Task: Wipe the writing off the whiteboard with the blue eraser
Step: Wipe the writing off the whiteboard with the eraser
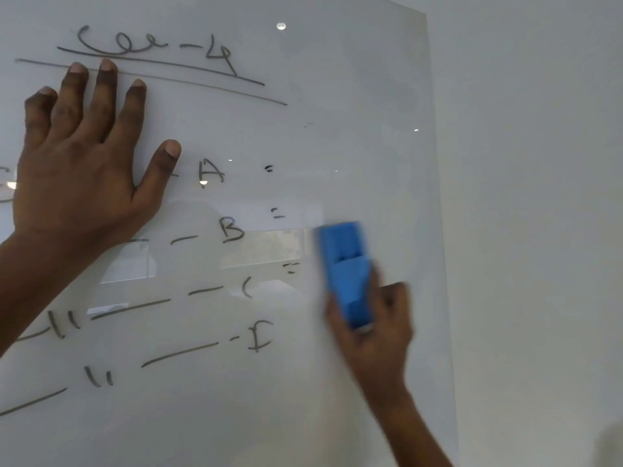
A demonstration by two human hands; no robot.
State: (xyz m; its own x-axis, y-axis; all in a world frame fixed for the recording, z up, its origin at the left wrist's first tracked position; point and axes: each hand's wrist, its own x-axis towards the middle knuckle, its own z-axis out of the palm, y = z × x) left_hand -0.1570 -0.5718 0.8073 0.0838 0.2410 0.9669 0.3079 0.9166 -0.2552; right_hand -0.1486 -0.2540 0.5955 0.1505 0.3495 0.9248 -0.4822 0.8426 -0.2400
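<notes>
A glass whiteboard [337,96] fills most of the view and carries dark handwriting [222,171]: an underlined heading at the top, then rows of dashes, letters and equals signs. My right hand [381,328] grips the blue eraser [347,271] and presses it against the board's right part, beside the equals signs; both are blurred by motion. The board surface right of the equals signs looks blank. My left hand [81,163] lies flat on the board at the left, fingers spread, covering part of the writing.
The board's right edge [438,197] runs top to bottom, with a plain white wall [539,197] beyond it. A round metal mounting stud [281,26] sits near the top of the board. Reflections of a room show in the glass.
</notes>
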